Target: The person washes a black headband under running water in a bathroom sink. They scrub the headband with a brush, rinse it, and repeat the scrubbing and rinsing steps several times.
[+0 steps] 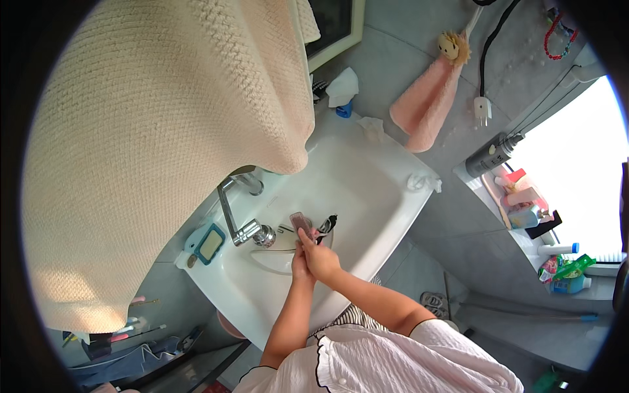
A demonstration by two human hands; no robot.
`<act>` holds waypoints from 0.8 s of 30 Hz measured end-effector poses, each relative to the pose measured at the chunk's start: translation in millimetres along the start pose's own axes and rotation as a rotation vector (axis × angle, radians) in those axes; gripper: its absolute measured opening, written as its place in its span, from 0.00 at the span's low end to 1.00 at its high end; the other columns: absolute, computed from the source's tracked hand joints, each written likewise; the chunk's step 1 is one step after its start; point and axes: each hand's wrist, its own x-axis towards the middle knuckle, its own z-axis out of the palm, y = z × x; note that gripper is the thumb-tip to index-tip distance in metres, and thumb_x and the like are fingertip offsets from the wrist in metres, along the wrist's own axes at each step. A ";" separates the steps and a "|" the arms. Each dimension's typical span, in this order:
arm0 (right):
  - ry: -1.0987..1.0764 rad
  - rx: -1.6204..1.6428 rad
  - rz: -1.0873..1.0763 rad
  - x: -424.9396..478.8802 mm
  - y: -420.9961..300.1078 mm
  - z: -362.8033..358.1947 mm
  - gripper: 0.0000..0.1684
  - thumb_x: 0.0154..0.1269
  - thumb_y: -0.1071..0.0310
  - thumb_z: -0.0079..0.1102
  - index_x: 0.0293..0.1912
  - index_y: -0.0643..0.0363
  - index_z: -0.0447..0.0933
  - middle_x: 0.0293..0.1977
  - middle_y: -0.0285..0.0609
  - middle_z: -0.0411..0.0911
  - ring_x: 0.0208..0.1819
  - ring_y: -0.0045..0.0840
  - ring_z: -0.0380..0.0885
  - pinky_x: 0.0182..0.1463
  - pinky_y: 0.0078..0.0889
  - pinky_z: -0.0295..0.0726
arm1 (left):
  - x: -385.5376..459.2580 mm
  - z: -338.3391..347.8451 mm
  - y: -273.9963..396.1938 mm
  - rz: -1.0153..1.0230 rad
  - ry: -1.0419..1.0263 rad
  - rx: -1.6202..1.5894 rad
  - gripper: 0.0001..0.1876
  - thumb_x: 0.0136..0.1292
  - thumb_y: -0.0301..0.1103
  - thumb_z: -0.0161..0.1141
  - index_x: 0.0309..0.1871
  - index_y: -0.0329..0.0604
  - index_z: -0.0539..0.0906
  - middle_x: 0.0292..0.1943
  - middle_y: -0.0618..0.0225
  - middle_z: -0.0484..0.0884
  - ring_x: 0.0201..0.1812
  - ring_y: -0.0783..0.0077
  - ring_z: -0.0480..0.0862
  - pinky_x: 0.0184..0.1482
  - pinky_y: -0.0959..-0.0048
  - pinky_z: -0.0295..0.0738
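My left hand (300, 265) and my right hand (322, 260) are close together over a white washbasin (363, 182). Between them is a small flat pinkish-brown object (300, 222), perhaps a brush or comb; its far end points towards the faucet side. Which fingers grip it is partly hidden, as the right hand overlaps the left. Just beyond my fingers a black and white item (327, 225) lies in or over a clear, round-rimmed bowl (275, 260) in the basin. A chrome faucet (248, 233) with a jointed spout stands at the left of the hands.
A large cream towel (172, 123) hangs over the upper left. A soap dish (211, 244) sits on the basin's left corner, crumpled tissue (421, 182) on the right one. A pink hand towel (427, 108) and a plug (482, 109) hang by the wall. Bottles (526, 216) line the windowsill.
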 end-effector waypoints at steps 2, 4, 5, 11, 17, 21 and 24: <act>-0.058 0.044 -0.072 -31.4 -5.0 6.7 0.35 0.63 0.67 0.44 0.68 0.36 0.52 0.31 0.56 0.79 0.31 0.48 0.79 0.35 0.50 0.76 | 2.5 -11.2 17.4 0.037 0.060 -0.057 0.26 0.73 0.49 0.31 0.65 0.43 0.64 0.64 0.71 0.67 0.65 0.73 0.64 0.68 0.68 0.52; -0.122 0.051 -0.114 -60.5 -4.0 16.5 0.35 0.62 0.67 0.44 0.68 0.38 0.52 0.31 0.55 0.79 0.30 0.47 0.79 0.33 0.48 0.77 | -0.8 -11.2 34.6 0.036 0.163 -0.083 0.25 0.73 0.48 0.32 0.65 0.44 0.64 0.64 0.70 0.67 0.65 0.72 0.64 0.68 0.68 0.52; -0.104 0.009 -0.113 -48.2 -0.5 15.7 0.35 0.62 0.67 0.44 0.68 0.37 0.52 0.30 0.55 0.79 0.30 0.47 0.79 0.34 0.47 0.77 | 3.7 -4.9 34.2 0.044 0.129 -0.056 0.25 0.73 0.49 0.32 0.64 0.43 0.64 0.64 0.70 0.67 0.65 0.72 0.65 0.68 0.68 0.52; 0.405 0.132 -0.245 4.0 29.3 5.8 0.33 0.63 0.67 0.52 0.66 0.39 0.57 0.27 0.53 0.79 0.23 0.39 0.78 0.28 0.42 0.75 | -15.8 9.2 37.6 0.130 0.015 -0.072 0.26 0.72 0.51 0.35 0.59 0.38 0.68 0.59 0.63 0.72 0.63 0.67 0.68 0.66 0.67 0.59; 0.471 0.493 0.224 19.2 65.5 6.9 0.55 0.51 0.68 0.68 0.70 0.50 0.42 0.35 0.49 0.79 0.36 0.31 0.79 0.41 0.34 0.76 | -46.2 10.9 70.9 0.125 0.201 -0.197 0.20 0.69 0.45 0.48 0.54 0.38 0.72 0.44 0.71 0.77 0.39 0.75 0.73 0.53 0.70 0.68; 0.307 0.590 0.053 36.3 63.3 29.9 0.57 0.46 0.76 0.66 0.70 0.44 0.44 0.38 0.47 0.80 0.43 0.36 0.79 0.44 0.36 0.76 | -54.7 11.5 70.7 0.097 0.085 -0.038 0.21 0.67 0.44 0.53 0.54 0.38 0.72 0.45 0.68 0.76 0.33 0.79 0.70 0.40 0.78 0.65; 0.380 0.375 -0.062 28.9 29.9 17.1 0.51 0.47 0.80 0.59 0.68 0.36 0.52 0.38 0.46 0.80 0.37 0.43 0.79 0.38 0.39 0.77 | -66.3 34.1 71.6 0.129 0.169 0.287 0.19 0.64 0.40 0.57 0.52 0.37 0.74 0.44 0.67 0.76 0.30 0.84 0.68 0.33 0.85 0.61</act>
